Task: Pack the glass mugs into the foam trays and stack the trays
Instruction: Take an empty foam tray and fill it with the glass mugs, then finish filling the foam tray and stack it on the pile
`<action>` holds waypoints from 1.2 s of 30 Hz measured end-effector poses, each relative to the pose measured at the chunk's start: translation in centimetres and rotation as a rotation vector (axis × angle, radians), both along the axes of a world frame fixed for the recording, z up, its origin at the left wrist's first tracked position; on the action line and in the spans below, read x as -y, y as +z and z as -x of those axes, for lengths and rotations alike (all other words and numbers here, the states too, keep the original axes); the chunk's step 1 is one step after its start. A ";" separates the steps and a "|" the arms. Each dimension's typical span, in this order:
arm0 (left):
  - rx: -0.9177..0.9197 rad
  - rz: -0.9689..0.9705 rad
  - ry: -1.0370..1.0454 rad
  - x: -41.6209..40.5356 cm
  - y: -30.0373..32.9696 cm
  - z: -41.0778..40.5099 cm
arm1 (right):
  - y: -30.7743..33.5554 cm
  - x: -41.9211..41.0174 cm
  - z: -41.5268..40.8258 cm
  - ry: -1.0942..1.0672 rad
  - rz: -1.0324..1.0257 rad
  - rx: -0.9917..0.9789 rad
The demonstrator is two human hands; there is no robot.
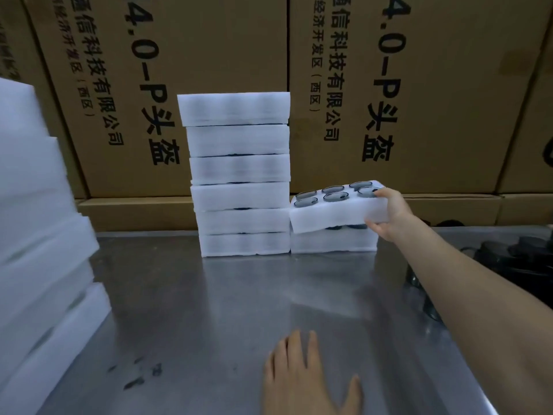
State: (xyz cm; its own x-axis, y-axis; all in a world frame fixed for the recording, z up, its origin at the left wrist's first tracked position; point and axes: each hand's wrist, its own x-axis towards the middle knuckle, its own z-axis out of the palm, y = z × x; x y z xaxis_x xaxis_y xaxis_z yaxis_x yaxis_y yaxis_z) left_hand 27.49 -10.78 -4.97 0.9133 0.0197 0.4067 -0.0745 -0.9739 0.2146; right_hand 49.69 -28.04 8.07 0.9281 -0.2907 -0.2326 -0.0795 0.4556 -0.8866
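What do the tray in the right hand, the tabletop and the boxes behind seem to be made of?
Tray held by the right hand: white foam, matte, soft-edged. Tabletop: likely stainless steel, with a brushed grey sheen and blurred reflections. Boxes: brown cardboard, matte, with black print and folded seams.

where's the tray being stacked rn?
Head view, right of centre: the filled foam tray sits tilted on a lower tray, right beside the tall tray stack, its right end gripped by the right hand.
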 end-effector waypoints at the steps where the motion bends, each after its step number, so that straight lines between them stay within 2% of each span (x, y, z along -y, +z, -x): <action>1: -0.016 -0.001 0.010 0.0 0.0 -0.1 | -0.1 -0.2 -0.5 -0.002 -0.010 -0.006; 4: -0.040 -0.026 0.026 0.1 -0.1 -0.4 | -0.7 -0.6 -2.0 -0.036 -0.013 -0.016; 6: -0.051 -0.031 0.024 0.2 -0.1 -0.4 | -1.5 -1.5 -2.7 -0.060 0.061 -0.029; 10: -0.032 -0.013 0.022 0.4 0.0 -0.3 | -3.5 -2.9 -3.5 -0.112 0.502 -0.143; 14: -0.041 0.022 0.023 0.7 0.3 0.0 | -4.5 -2.1 -3.5 -0.103 0.748 -0.283; 19: -0.036 0.012 0.038 0.9 0.5 0.3 | -6.2 -2.7 -3.3 -0.126 0.810 -0.217; 26: -0.068 -0.010 0.031 1.0 0.6 0.3 | -8.5 -6.0 -3.2 -0.015 0.993 -0.139; 30: -0.083 -0.048 0.032 0.8 0.4 0.4 | -8.6 -5.7 -3.2 -0.026 1.015 -0.132; 34: -0.100 -0.042 0.007 0.6 0.6 0.4 | -9.2 -4.9 -1.8 0.096 1.012 -0.147; 36: -0.070 0.001 0.000 0.6 0.5 0.6 | -10.4 -5.6 -0.2 0.137 1.084 -0.133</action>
